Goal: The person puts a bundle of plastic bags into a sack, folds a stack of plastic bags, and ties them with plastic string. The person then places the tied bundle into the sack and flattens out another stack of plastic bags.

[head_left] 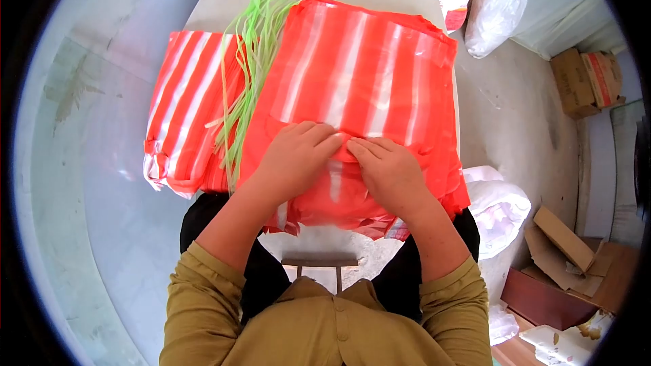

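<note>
A thick stack of red-and-white striped plastic bags [352, 68] lies in front of me, its near edge hanging over toward my lap. My left hand [295, 159] and my right hand [390, 173] meet at the lower middle of the top bag. The fingers of both are closed on a gathered ridge of red plastic, with the fingertips almost touching. A bundle of thin green plastic strips [254, 61] runs along the left side of this stack. Beyond it, a second pile of striped bags [186, 108] sits at the left.
The pale table [224, 0] shows beyond the bags. White sacks [500, 3] stand at the back right, with cardboard boxes [576, 85] near the wall. Below right are a white plastic bundle [498, 207] and an opened carton [563, 251]. A stool bar [319, 263] shows between my legs.
</note>
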Available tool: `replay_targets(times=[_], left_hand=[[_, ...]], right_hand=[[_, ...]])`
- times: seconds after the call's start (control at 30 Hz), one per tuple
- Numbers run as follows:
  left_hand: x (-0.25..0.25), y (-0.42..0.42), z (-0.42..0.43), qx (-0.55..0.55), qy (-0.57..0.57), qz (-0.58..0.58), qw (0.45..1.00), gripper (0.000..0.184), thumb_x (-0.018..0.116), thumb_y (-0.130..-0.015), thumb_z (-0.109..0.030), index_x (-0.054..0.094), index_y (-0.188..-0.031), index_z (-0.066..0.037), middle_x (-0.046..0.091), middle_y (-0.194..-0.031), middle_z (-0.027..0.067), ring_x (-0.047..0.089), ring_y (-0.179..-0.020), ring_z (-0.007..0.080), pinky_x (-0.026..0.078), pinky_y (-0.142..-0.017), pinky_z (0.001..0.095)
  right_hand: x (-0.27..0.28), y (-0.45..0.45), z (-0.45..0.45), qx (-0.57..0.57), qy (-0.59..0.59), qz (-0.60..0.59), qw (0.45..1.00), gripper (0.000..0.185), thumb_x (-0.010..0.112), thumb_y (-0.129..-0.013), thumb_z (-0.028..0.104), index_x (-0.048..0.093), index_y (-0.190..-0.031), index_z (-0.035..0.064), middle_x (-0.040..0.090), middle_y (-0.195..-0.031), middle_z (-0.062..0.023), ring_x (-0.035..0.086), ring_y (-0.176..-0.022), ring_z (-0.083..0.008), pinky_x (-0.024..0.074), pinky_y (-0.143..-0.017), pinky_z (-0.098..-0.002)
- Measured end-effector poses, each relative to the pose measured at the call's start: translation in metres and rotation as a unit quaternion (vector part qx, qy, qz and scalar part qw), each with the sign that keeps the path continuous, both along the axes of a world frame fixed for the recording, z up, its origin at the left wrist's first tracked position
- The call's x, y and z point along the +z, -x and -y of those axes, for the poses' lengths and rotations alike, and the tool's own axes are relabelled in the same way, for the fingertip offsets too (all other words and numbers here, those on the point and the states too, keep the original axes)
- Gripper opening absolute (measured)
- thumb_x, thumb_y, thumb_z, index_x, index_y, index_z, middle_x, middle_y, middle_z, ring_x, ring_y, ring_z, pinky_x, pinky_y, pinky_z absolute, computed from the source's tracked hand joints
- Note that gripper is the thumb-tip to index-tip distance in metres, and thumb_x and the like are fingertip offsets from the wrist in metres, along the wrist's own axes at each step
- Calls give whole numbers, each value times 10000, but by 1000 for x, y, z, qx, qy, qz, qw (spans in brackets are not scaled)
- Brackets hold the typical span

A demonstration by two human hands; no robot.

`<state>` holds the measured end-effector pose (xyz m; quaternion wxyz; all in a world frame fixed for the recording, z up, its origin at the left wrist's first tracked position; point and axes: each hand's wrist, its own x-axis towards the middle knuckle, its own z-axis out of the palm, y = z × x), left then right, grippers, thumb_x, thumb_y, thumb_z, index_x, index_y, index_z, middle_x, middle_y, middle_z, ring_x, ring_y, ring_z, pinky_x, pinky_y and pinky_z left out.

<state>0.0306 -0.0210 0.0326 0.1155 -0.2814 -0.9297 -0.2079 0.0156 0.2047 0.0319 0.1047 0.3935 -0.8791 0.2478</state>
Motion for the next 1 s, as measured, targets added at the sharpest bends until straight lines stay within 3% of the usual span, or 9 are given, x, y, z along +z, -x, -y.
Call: replay_targets(times=[0.2,0.3,0.63,0.9,1.0], left_hand=[[-1,-1,3,23,-13,9,1000,307,651,-823,-69,686,-1126,-95,672,-1098,88,648,-1016,286,532,-850,411],[-5,2,6,33,-15,-10,999,291,643,-817,-65,693,-1101,-100,668,-1048,76,647,-984,274,533,-823,410],[14,1,22,4,14,-3,1000,259,686,-788,-49,739,-1037,-97,711,-963,62,677,-924,280,549,-777,409],[29,-16,29,-52,-65,193,978,238,745,-758,-23,701,-990,-50,693,-909,93,665,-911,316,538,-766,419],[35,-15,35,-50,-130,247,959,214,743,-781,-9,688,-987,-32,672,-881,85,656,-892,296,528,-757,401]], right_hand=[[10,1,-1,5,17,1,1000,398,628,-796,-7,653,-1192,10,718,-1132,-123,680,-1022,-311,576,-846,-389],[10,2,-2,-13,14,60,998,408,620,-800,-15,652,-1206,21,723,-1113,-109,679,-1012,-304,579,-812,-396],[26,0,-9,-15,-5,85,996,354,612,-846,4,683,-1188,60,729,-1038,-114,685,-940,-319,568,-786,-408],[50,-8,-27,46,-82,250,964,334,604,-906,34,694,-1225,77,696,-950,-160,671,-882,-348,538,-755,-426],[56,3,-32,68,-99,314,942,317,592,-938,54,673,-1244,41,688,-923,-179,671,-882,-355,534,-758,-414]])
